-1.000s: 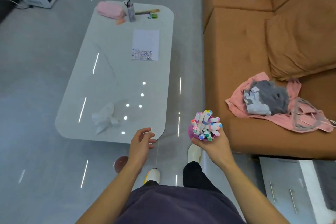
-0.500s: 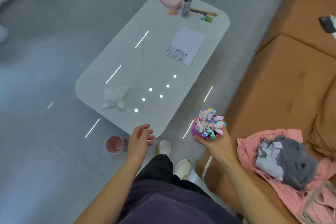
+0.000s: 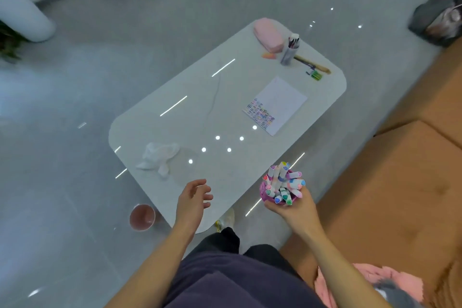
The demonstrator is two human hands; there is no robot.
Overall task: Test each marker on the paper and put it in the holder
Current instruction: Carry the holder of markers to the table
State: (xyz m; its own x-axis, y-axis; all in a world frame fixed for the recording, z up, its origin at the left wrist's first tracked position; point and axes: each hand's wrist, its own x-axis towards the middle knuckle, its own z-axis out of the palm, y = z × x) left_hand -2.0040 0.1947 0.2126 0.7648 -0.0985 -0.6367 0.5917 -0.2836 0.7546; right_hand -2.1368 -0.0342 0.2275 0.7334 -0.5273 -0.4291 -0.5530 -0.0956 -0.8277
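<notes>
Seen from above: a low white table (image 3: 200, 117) with a brown sofa (image 3: 387, 182) alongside it. The right hand (image 3: 297, 210) grips a pink holder (image 3: 264, 190) from underneath, in mid-air near the table's near corner. The holder is crammed with capped markers (image 3: 283, 184). The left hand (image 3: 192, 199) hangs empty, fingers loosely curled, over the table's near edge. The paper (image 3: 277, 105) lies well apart, toward the far end, with rows of coloured test marks on it.

The markers splay out above the rim, so a tilt could likely spill them on the floor. A pink cup (image 3: 142, 217) on the floor (close to the feet) could be kicked.

Fingers and markers hide most of the holder. Whether every marker has been tested cannot be told. The small green items near the grey pen cup (image 3: 288, 51) are too small to identify.
</notes>
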